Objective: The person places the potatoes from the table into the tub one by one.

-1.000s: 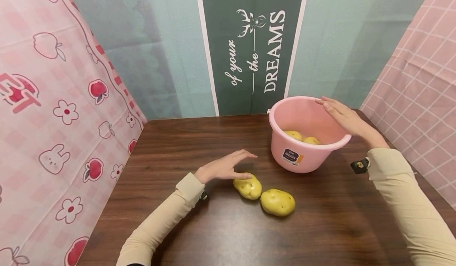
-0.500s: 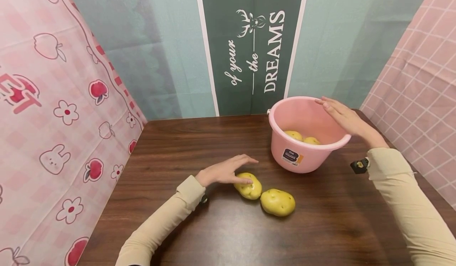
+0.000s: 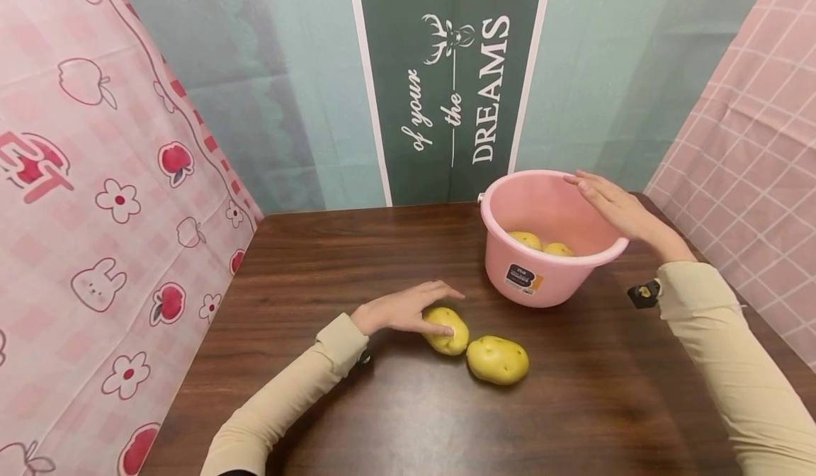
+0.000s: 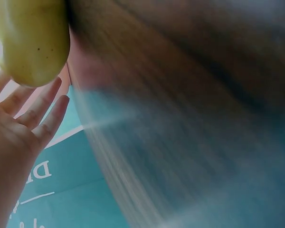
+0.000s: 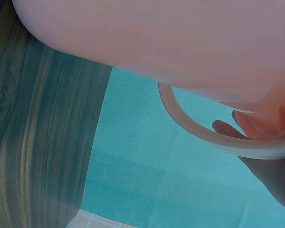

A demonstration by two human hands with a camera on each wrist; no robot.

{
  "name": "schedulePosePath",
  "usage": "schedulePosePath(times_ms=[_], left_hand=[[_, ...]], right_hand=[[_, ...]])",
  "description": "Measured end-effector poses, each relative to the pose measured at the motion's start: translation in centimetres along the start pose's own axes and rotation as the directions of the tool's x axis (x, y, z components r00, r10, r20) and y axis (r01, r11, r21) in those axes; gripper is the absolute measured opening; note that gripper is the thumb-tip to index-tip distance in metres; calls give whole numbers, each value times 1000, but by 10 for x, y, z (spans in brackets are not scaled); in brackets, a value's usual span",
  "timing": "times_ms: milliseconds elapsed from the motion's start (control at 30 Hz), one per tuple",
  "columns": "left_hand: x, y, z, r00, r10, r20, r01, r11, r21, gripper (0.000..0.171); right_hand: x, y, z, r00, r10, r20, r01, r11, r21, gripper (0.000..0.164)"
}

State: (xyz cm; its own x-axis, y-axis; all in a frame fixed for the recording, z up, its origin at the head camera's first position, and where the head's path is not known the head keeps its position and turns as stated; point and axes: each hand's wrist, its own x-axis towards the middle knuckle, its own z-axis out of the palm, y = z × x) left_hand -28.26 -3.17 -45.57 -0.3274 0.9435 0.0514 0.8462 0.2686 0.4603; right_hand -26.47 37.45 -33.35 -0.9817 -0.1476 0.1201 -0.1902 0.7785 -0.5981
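Two yellow potatoes lie on the dark wooden table in the head view. My left hand (image 3: 404,309) is at the left potato (image 3: 448,334), its thumb over the near side and its fingers stretched out beyond the far side. In the left wrist view that potato (image 4: 33,42) is close to the straight, spread fingers (image 4: 40,111). A pink bucket (image 3: 542,278) stands upright at the back right with potatoes (image 3: 525,241) inside. My right hand (image 3: 615,210) rests on its right rim with straight fingers. The other loose potato (image 3: 497,360) lies beside the left one.
Behind the table (image 3: 306,249) hangs a green and teal curtain (image 3: 452,108). A pink patterned cloth (image 3: 121,249) borders the left side, and a pink checked cloth (image 3: 758,150) the right. A curved pink band (image 5: 190,126), apparently the bucket's handle, shows in the right wrist view.
My left hand has lowered slightly toward the near side, its thumb coming further down over the left potato. The right hand, the bucket and the other potato stay put.
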Motion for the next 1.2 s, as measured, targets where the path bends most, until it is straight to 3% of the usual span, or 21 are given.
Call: schedulePosePath(times_ms=[300, 900, 1200], left_hand=[[2, 7, 3, 999, 4, 42, -5, 1000, 17, 70], [0, 13, 9, 998, 13, 64, -17, 999, 49, 68], [1, 16, 9, 997, 50, 50, -53, 996, 65, 66]], right_hand=[[1, 0, -1, 1000, -9, -3, 9, 1000, -3, 51], [1, -1, -1, 1000, -10, -9, 10, 1000, -6, 51], [0, -1, 0, 999, -36, -21, 36, 999, -8, 51]])
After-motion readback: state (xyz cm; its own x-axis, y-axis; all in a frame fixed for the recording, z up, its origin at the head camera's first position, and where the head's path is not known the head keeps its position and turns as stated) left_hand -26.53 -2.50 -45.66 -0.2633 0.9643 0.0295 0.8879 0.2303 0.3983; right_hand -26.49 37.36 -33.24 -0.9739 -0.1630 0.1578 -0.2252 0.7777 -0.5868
